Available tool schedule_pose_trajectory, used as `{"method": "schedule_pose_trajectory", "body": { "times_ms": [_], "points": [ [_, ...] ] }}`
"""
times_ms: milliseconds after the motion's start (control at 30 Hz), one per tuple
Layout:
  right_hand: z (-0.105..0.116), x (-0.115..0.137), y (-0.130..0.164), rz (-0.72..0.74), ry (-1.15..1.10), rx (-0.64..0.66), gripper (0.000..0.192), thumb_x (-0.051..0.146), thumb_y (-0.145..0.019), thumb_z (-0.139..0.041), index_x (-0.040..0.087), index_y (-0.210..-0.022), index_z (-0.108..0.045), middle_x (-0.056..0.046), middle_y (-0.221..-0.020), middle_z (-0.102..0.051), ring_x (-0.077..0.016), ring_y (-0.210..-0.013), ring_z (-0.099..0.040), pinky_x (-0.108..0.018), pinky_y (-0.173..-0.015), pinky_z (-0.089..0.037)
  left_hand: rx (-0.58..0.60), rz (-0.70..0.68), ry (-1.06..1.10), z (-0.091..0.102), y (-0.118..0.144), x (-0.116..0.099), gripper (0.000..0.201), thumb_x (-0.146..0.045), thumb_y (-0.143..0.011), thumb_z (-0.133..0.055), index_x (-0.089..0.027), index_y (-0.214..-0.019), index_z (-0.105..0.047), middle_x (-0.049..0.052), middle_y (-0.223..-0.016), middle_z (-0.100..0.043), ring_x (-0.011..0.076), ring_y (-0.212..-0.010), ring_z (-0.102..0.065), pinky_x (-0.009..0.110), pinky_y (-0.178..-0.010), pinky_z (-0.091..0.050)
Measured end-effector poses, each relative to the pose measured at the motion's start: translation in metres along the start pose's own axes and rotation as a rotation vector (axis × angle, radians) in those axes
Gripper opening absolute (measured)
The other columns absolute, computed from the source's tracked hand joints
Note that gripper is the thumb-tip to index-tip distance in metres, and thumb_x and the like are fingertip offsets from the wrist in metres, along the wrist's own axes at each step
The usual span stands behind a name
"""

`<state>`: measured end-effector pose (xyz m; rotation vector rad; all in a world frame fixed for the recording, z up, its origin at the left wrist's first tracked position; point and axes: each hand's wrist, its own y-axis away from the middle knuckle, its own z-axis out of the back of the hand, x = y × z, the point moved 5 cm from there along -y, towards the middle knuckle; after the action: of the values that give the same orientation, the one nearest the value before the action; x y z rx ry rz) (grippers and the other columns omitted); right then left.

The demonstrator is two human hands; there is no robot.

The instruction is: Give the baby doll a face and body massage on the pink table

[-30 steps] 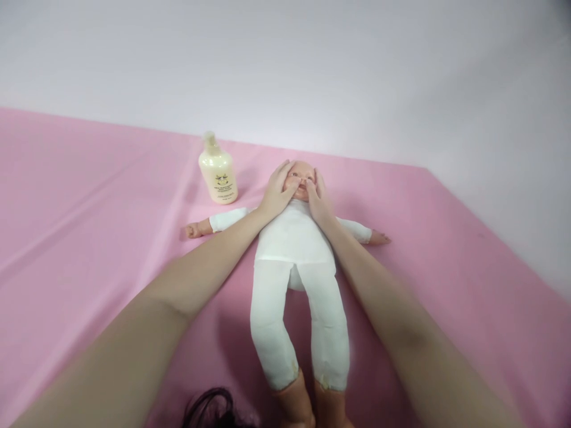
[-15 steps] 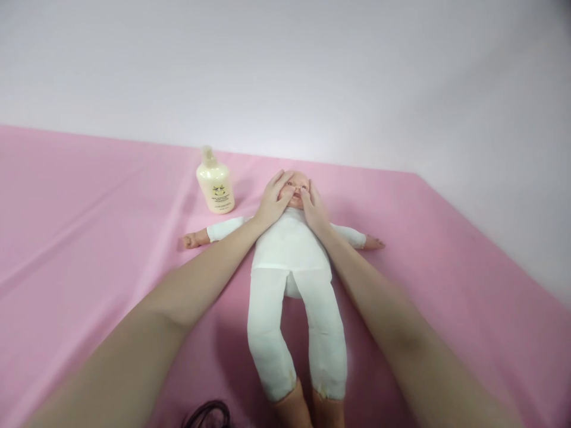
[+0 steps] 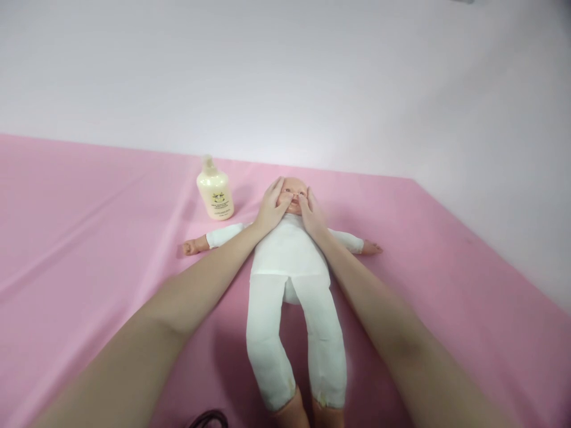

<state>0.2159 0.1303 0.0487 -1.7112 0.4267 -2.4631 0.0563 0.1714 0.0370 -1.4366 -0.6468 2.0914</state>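
Note:
A baby doll (image 3: 289, 246) in white clothing lies on its back, arms spread to the sides and legs toward me. Along one side of its head (image 3: 294, 185) rests my left hand (image 3: 271, 209), fingers extended and thumb on the cheek beside the nose. My right hand (image 3: 312, 215) lies against the opposite cheek in the same way, fingers straight and thumb near the mouth. Both hands are open and touch the doll without wrapping round it. The doll's forehead, eyes and mouth show between them; its feet run out of view.
A cream pump bottle (image 3: 215, 193) with printed lettering stands upright beyond the doll's outstretched arm on the left. Pink cloth (image 3: 98, 226) covers the surface, its far edge meeting a pale background. A dark looped thing (image 3: 209, 418) shows at the bottom edge.
My fingers and thumbs have slid slightly outward and down the doll's face, uncovering more forehead and cheek. The whole scene sits a little lower in view.

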Motion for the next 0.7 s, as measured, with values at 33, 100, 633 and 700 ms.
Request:
{"method": "schedule_pose_trajectory", "body": {
  "times_ms": [33, 100, 633, 700],
  "points": [
    [-0.0003, -0.0008, -0.0003, -0.009, -0.004, -0.001, 0.103, 0.085, -0.091, -0.042, 0.018, -0.168, -0.023, -0.008, -0.175, -0.024, -0.0273, -0.164, -0.020, -0.050, -0.136, -0.012, 0.001, 0.005, 0.000, 0.0001, 0.0002, -0.0002, 0.071, -0.062, -0.100, -0.050, -0.024, -0.159, -0.041, 0.014, -0.168, -0.040, 0.0286, -0.158, -0.036, 0.051, -0.134, -0.024],
    [-0.0009, -0.0011, -0.0009, -0.003, -0.010, 0.001, 0.103, 0.084, -0.091, -0.042, 0.018, -0.168, -0.023, -0.008, -0.175, -0.024, -0.0273, -0.164, -0.021, -0.050, -0.136, -0.013, 0.006, 0.029, -0.006, 0.0002, 0.0006, -0.0005, 0.071, -0.062, -0.100, -0.049, -0.023, -0.160, -0.040, 0.014, -0.168, -0.039, 0.0285, -0.158, -0.035, 0.051, -0.134, -0.023],
    [-0.0016, 0.0023, -0.0010, 0.067, -0.012, 0.025, 0.100, 0.081, -0.095, -0.040, 0.016, -0.169, -0.022, -0.008, -0.175, -0.024, -0.0247, -0.163, -0.023, -0.044, -0.136, -0.015, -0.001, 0.020, -0.024, 0.0022, 0.0012, -0.0054, 0.067, -0.057, -0.101, -0.050, -0.020, -0.157, -0.043, 0.015, -0.167, -0.041, 0.0272, -0.157, -0.037, 0.049, -0.133, -0.026],
    [-0.0018, -0.0006, -0.0012, 0.022, -0.015, 0.019, 0.102, 0.083, -0.093, -0.041, 0.018, -0.169, -0.021, -0.006, -0.176, -0.023, -0.0260, -0.164, -0.021, -0.047, -0.136, -0.014, 0.000, 0.020, -0.030, 0.0022, 0.0013, -0.0052, 0.067, -0.058, -0.102, -0.049, -0.021, -0.157, -0.042, 0.015, -0.167, -0.041, 0.0272, -0.157, -0.037, 0.048, -0.133, -0.027]
  ]
}}
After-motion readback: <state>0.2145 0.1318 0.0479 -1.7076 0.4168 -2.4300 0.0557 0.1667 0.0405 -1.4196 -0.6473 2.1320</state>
